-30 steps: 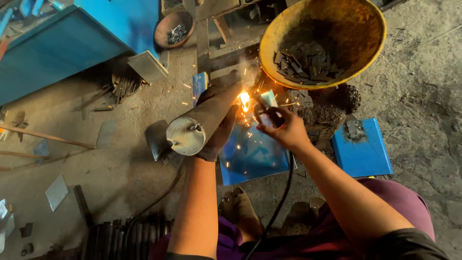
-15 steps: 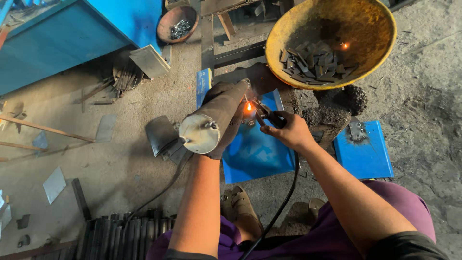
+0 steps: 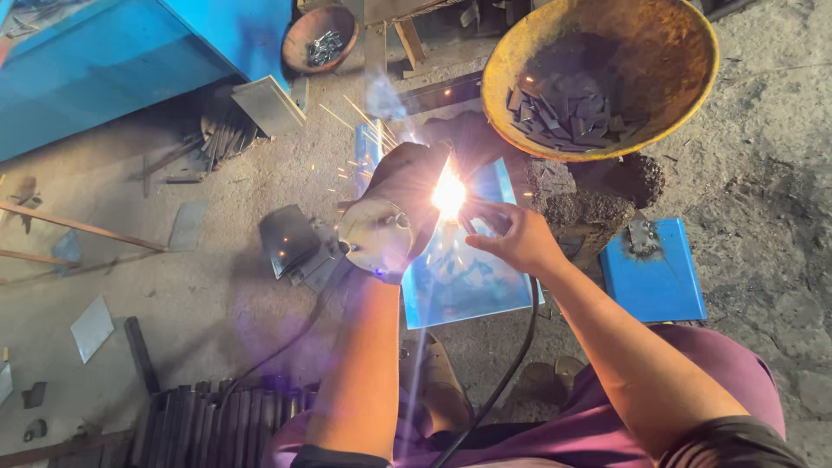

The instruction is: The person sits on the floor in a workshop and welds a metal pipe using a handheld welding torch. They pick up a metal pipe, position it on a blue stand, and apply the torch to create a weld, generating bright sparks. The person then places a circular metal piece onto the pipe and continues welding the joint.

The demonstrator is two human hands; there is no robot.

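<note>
— From the head camera, what are the hands doing?

— The left hand (image 3: 390, 221), in a dark glove, is wrapped around a pale, round-ended holder; the grip is pressed together on it. The right hand (image 3: 516, 238) is bare, its fingers pinching a dark welding rod holder with a black cable (image 3: 503, 381) trailing back toward the body. A bright spark (image 3: 449, 195) burns between the two hands.

— And what lies under them?

— A blue metal sheet (image 3: 472, 277) flat on the floor, the spark close to its far edge. Its near edge and right edge lie bare.

— How much room around?

— Tight on the far right: a yellow bowl (image 3: 676, 95) of dark metal scraps overhangs a rough lump just beside the sheet's far right corner. A smaller blue plate (image 3: 654, 282) lies near the right edge. To the left there is open concrete floor (image 3: 130, 260), with loose grey plates scattered and a row of dark bars (image 3: 191, 425) by the near left.
</note>
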